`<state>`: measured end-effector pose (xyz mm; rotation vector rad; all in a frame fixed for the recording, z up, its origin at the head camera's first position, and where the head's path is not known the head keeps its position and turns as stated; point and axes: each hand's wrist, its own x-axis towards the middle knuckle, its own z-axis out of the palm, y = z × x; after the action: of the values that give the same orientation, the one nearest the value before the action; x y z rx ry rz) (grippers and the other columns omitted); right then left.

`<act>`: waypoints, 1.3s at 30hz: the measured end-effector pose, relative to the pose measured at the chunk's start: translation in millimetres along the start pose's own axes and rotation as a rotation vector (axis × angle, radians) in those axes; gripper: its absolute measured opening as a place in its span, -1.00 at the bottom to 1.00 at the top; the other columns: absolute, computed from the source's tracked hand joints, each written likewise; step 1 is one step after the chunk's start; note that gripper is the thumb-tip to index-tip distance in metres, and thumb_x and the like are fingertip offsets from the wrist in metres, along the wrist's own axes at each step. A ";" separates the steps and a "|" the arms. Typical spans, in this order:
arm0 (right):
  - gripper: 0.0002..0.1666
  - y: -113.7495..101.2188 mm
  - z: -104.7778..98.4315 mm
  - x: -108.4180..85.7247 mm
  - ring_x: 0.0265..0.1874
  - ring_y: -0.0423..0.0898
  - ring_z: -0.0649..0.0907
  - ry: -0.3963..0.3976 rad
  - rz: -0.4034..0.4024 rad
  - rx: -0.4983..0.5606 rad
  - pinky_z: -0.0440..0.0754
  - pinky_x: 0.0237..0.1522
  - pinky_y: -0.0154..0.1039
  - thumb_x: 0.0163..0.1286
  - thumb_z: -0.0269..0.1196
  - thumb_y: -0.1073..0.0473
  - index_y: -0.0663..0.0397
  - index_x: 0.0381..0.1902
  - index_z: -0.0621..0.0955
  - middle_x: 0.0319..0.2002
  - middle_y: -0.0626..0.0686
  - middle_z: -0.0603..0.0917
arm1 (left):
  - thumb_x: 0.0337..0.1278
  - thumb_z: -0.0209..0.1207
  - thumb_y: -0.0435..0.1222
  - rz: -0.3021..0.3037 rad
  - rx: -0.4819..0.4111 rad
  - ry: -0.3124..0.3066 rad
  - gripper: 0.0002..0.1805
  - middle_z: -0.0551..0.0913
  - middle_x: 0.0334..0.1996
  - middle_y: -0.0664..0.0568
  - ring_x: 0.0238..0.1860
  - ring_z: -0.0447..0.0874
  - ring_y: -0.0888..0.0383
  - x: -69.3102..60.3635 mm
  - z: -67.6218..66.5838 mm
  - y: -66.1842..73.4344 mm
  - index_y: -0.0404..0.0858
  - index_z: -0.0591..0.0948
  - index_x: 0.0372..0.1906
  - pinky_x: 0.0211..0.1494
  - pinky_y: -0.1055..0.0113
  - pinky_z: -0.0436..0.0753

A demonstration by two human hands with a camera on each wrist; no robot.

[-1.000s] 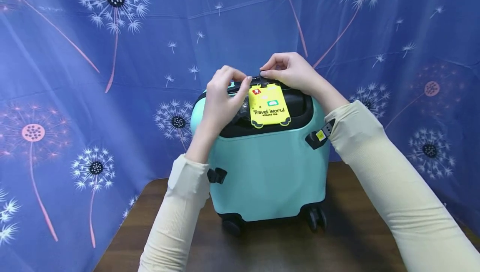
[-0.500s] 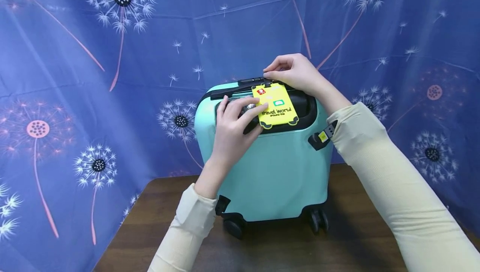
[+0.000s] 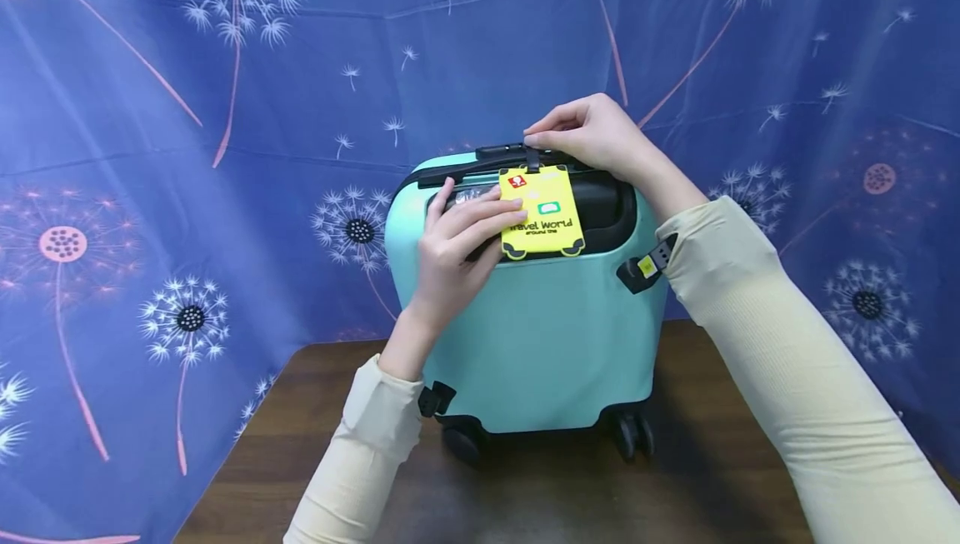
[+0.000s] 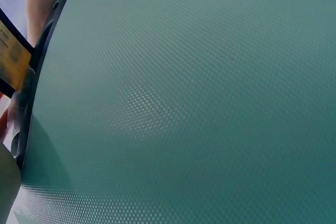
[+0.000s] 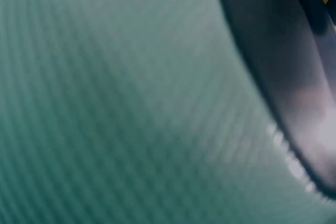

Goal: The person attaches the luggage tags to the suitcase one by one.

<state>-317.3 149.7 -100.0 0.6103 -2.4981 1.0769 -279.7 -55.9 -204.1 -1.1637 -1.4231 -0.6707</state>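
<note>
A turquoise suitcase (image 3: 547, 336) stands upright on its wheels, with a black handle recess in its upper front. Over this recess hangs a yellow luggage tag (image 3: 551, 194) printed "Travel World", its short black strap (image 3: 533, 161) running up to the top. My right hand (image 3: 600, 134) pinches the upper end of that strap between thumb and fingertips. At the tag's left edge my left hand (image 3: 457, 265) holds it, fingers across the front and the thumb partly hidden behind. The left wrist view catches the tag (image 4: 13, 56) at the recess edge. In the right wrist view neither hand shows clearly.
A dark wooden table (image 3: 562, 502) carries the suitcase. Behind it hangs a blue dandelion-print curtain (image 3: 465, 52). Black wrist cameras on both arms sit close to the suitcase front; the right one (image 3: 637, 273) bears a yellow label.
My left hand has dropped from the suitcase top to the tag's left edge, uncovering the zip area. My right hand stays at the strap. The view has shifted slightly.
</note>
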 end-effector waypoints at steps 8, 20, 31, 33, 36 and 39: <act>-0.54 -4.4 -2.7 -1.6 -0.02 -0.18 0.56 -0.026 0.053 -0.001 0.49 -0.06 -0.30 0.23 0.27 -0.15 -0.05 0.01 0.67 0.03 0.02 0.65 | 0.05 0.13 -0.47 0.001 -0.019 0.021 -0.75 0.72 -0.18 -0.05 0.06 0.63 0.05 -1.5 0.0 -1.5 -0.24 0.72 -0.19 0.40 -0.13 0.14; -0.55 -0.1 1.1 2.1 -0.13 -0.23 0.59 -0.004 -0.038 -0.050 0.48 -0.18 -0.39 0.26 0.24 -0.14 -0.02 0.00 0.67 -0.01 0.06 0.68 | 0.00 0.25 -0.43 -0.049 0.036 0.003 -0.77 0.72 -0.16 -0.04 0.06 0.61 0.05 -2.7 1.8 3.2 -0.21 0.73 -0.19 0.39 -0.11 0.17; -0.72 -1.0 -8.3 -24.3 -0.44 -0.21 0.61 0.316 -0.396 -0.327 0.51 -0.29 -0.37 0.37 0.15 0.09 0.08 -0.13 0.71 -0.31 0.09 0.73 | 0.12 0.17 -0.50 -0.161 -0.038 -0.035 -0.74 0.67 -0.05 -0.11 0.08 0.58 0.04 -2.0 6.1 5.1 -0.32 0.67 -0.08 0.42 -0.03 0.15; -0.72 -0.9 -16.0 -39.8 -0.51 -0.36 0.56 0.387 -0.420 -0.284 0.48 -0.36 -0.47 0.35 0.17 0.07 0.09 -0.19 0.72 -0.37 0.04 0.72 | 0.12 0.15 -0.54 -0.165 -0.075 -0.002 -0.71 0.64 -0.02 -0.18 0.09 0.57 0.00 -3.9 2.0 6.5 -0.38 0.64 -0.04 0.41 -0.03 0.19; -0.74 6.3 -23.5 -65.2 -0.55 -0.54 0.48 0.472 -0.427 -0.229 0.42 -0.41 -0.58 0.32 0.19 0.09 0.10 -0.25 0.74 -0.43 -0.20 0.67 | 0.12 0.15 -0.55 -0.199 -0.082 0.081 -0.72 0.63 -0.02 -0.21 0.08 0.57 -0.01 -10.7 -10.2 10.1 -0.41 0.62 -0.04 0.32 0.06 0.37; -0.77 20.6 -24.6 -87.7 -0.49 -0.61 0.49 0.526 -0.430 -0.209 0.42 -0.36 -0.63 0.30 0.22 0.13 0.14 -0.27 0.74 -0.42 -0.41 0.57 | 0.12 0.16 -0.51 -0.274 -0.046 0.143 -0.76 0.64 -0.06 -0.18 0.05 0.58 0.00 -21.1 -26.8 13.7 -0.39 0.63 -0.08 0.20 0.20 0.50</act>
<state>-250.2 202.4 -137.9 0.6586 -1.8797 0.6901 -259.0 -81.0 -221.3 -0.9433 -1.4642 -0.9635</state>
